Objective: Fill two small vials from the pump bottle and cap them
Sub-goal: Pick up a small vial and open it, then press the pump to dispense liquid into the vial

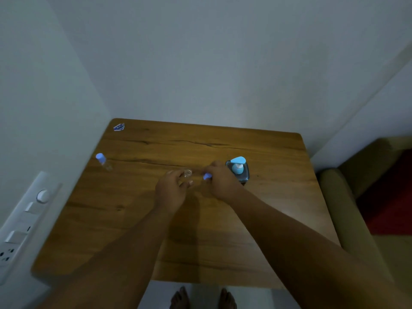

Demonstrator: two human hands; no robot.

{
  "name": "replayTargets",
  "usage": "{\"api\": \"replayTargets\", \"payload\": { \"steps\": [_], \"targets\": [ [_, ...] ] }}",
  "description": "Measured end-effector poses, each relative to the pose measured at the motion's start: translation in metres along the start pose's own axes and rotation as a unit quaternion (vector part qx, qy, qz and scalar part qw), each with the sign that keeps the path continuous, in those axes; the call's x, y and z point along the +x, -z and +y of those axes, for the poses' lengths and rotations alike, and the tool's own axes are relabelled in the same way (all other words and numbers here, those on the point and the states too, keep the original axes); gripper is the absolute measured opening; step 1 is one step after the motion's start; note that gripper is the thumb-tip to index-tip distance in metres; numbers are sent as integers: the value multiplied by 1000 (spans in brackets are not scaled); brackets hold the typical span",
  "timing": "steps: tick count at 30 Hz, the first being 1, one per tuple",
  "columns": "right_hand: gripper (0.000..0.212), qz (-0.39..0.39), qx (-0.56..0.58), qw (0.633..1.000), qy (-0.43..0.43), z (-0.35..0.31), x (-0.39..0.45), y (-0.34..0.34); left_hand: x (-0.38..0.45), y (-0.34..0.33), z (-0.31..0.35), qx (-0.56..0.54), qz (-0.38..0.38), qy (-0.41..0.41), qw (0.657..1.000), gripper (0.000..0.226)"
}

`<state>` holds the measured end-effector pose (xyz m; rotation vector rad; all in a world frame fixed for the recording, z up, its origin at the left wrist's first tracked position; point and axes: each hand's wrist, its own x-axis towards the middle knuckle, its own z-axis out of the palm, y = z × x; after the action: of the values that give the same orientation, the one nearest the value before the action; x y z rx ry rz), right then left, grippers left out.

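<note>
An open clear vial [187,173] is held upright in the curled fingers of the left hand [172,186], above the middle of the table [138,219]; its round mouth is seen from above. Just to its right, a small blue cap [206,176] is pinched at the fingertips of the right hand [221,181], close to the vial's mouth but apart from it. Whether the vial holds any liquid cannot be told.

Right behind the right hand, the pump bottle [238,171] is stood on the table, a clear squat body with a light blue pump head, partly hidden by the knuckles. Well off to the left, near the table's left edge, a second vial [104,161] is stood with its blue cap on, tilted in the wide view.

At the far left corner of the table a small blue and white sticker [119,127] is seen. On the wall to the left a white switch panel [24,221] with a round knob and sockets is mounted. An olive sofa arm [343,208] is seen to the right of the table, and bare feet [180,297] below its near edge.
</note>
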<state>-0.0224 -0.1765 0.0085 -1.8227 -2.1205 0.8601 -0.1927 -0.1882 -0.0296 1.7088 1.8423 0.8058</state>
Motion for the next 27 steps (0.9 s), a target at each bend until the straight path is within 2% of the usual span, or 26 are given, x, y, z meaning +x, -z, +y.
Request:
{"api": "replayTargets", "payload": {
  "steps": [3, 6, 8, 12, 14, 15, 17, 20, 22, 24, 27],
  "targets": [
    [50, -43, -13, 998, -48, 8, -1, -26, 4, 1, -7, -8, 0, 6, 1000, 37],
    [30, -61, -39, 995, -65, 15, 3, -50, 7, 0, -15, -14, 5, 12, 1000, 35],
    [26, -77, -51, 993, -75, 20, 5, -62, 8, -2, -21, -9, 1, 16, 1000, 35],
    [35, -84, -58, 992, -81, 25, 6, -71, 8, -9, -26, -57, -4, 36, 998, 39],
    [49, -83, -61, 992, -78, 20, 5, -64, 7, -13, -23, -68, -9, 45, 997, 35],
    [55, -70, -55, 993, -71, 15, 4, -57, 7, -14, -20, -65, -11, 49, 997, 33],
    [56, 10, -25, 999, -26, 6, -2, -34, 8, -19, -11, -56, -4, 48, 997, 32],
    [29, 197, 2, 980, 34, 3, -11, 11, 14, -27, 12, -35, -9, 37, 999, 34],
    [24, 289, 7, 957, -2, 13, -13, 41, 19, -35, 30, -17, -31, 32, 999, 36],
    [27, 264, 23, 960, -95, 29, -11, 63, 23, -43, 46, 7, -48, 19, 999, 41],
    [30, 146, 118, 966, -180, 48, -8, 72, 26, -55, 62, 13, -53, 12, 998, 43]
  ]
}}
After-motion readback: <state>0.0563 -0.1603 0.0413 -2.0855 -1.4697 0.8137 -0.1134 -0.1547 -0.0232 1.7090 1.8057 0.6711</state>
